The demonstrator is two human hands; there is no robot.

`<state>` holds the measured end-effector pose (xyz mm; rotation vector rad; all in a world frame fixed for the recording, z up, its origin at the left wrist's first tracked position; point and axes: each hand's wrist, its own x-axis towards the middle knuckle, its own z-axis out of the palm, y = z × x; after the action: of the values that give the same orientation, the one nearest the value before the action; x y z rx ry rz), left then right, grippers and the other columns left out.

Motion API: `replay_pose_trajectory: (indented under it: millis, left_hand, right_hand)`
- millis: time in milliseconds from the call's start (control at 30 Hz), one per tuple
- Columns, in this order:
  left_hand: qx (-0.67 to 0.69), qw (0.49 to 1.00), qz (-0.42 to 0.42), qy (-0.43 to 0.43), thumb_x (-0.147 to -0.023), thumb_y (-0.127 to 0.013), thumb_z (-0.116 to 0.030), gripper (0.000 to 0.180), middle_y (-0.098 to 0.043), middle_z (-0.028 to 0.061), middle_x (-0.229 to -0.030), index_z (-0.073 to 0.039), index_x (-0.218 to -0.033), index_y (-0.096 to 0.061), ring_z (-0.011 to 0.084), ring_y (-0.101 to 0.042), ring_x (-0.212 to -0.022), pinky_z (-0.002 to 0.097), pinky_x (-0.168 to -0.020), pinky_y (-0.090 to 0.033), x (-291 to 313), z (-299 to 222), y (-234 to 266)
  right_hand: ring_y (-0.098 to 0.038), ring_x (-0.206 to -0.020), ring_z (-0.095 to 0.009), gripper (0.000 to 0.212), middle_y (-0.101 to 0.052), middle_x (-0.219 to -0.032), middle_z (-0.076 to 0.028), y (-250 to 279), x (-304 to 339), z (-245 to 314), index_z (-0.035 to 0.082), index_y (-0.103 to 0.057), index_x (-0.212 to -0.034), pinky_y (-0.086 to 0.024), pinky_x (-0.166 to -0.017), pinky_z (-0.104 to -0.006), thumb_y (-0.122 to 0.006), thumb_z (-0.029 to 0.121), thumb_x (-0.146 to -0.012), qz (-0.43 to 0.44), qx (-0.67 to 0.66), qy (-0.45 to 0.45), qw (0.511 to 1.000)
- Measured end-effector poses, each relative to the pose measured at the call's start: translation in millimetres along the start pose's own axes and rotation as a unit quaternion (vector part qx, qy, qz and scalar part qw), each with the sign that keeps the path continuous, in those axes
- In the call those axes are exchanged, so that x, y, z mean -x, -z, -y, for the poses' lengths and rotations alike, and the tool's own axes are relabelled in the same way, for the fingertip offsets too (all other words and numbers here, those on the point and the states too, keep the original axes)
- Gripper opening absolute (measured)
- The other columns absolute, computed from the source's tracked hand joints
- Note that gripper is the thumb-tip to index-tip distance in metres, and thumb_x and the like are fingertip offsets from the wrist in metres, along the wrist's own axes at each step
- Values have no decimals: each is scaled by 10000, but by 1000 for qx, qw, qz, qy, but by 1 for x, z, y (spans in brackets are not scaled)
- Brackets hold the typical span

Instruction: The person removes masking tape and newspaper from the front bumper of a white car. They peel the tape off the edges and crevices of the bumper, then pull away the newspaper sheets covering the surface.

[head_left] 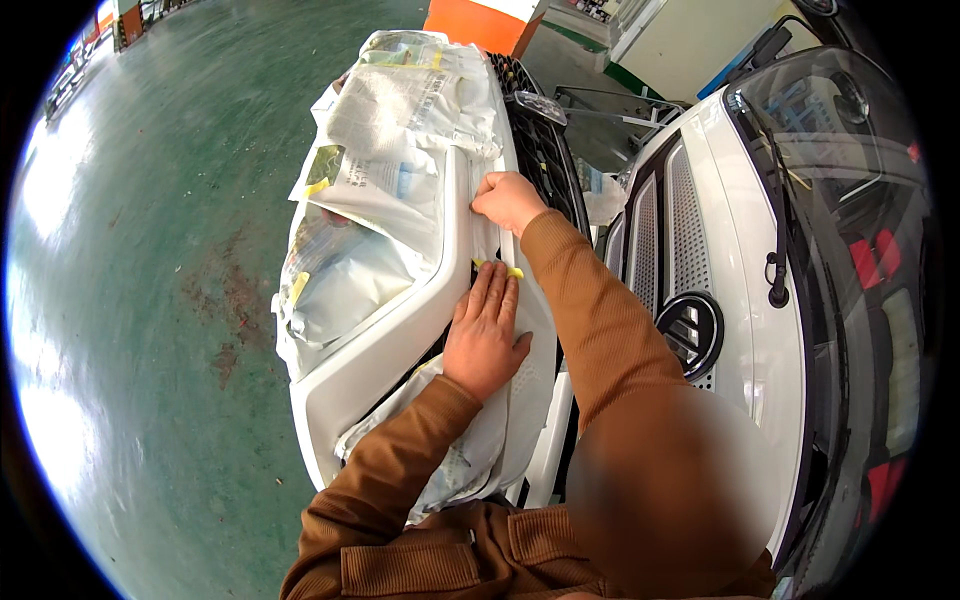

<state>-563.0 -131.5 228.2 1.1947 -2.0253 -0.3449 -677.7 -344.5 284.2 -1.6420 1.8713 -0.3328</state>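
A white bumper [375,375] stands in front of me, its recesses covered with newspaper [385,120] held by bits of yellow tape [514,272]. My left hand [485,335] lies flat on the bumper's middle, fingers stretched out and close together, the fingertips beside the yellow tape strip. A little farther away, my right hand [510,203] has its thumb and fingertips pinched together against the paper-covered strip beside the raised white edge. What those fingertips hold is too small to make out.
A white vehicle [735,260] with a round dark emblem [688,335] and a windshield wiper [776,270] stands close on the right. A black grille [548,150] runs along the bumper's right side. An orange-and-white block [485,22] is beyond. Green floor [170,260] spreads to the left.
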Motion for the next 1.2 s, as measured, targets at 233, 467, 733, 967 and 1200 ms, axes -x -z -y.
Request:
replay_pose_trajectory:
  millis: [233, 467, 733, 967, 1200]
  left_hand:
    - [1, 1000, 0, 7, -828, -838, -282, 903, -451, 221, -1681, 43, -1587, -472, 374, -349, -1608, 503, -1289, -307, -1, -3, 5]
    - [-3, 1000, -2, 6, -826, -842, -282, 920, -450, 209, -1682, 25, -1603, -456, 378, -360, -1598, 505, -1285, -315, -1, -3, 3]
    - [-6, 1000, -14, 1, -826, -842, -292, 940, -459, 200, -1672, 14, -1618, -438, 384, -360, -1593, 510, -1270, -328, 0, -1, 1]
    - [-4, 1000, -5, 4, -847, -822, -331, 927, -467, 219, -1653, 18, -1616, -440, 389, -353, -1592, 512, -1256, -332, 0, -1, -1]
    - [-4, 1000, -5, -4, -865, -817, -329, 865, -505, 231, -1619, 22, -1581, -484, 410, -397, -1555, 526, -1242, -341, 2, 0, -6]
  right_hand:
    - [-638, -1260, -377, 225, -794, -1148, -115, -4, 24, 2, 159, -801, -1021, -434, -1151, -506, -729, 258, -833, -4, 18, 18, 1000]
    - [-610, -1289, -421, 249, -790, -1168, -119, -3, 50, 10, 152, -795, -1069, -410, -1157, -537, -703, 244, -858, -2, 47, 13, 999]
    - [-610, -1290, -424, 241, -789, -1171, -113, -10, 69, 11, 148, -786, -1077, -412, -1134, -564, -674, 219, -876, -2, 59, 16, 998]
    - [-661, -1225, -394, 191, -800, -1106, -105, -10, 90, 10, 141, -784, -1019, -492, -1066, -506, -706, 191, -852, -2, 76, 26, 997]
    - [-735, -1079, -386, 248, -791, -1034, -162, -4, 99, -18, 63, -808, -1034, -588, -967, -458, -757, 238, -866, 50, -22, 109, 993]
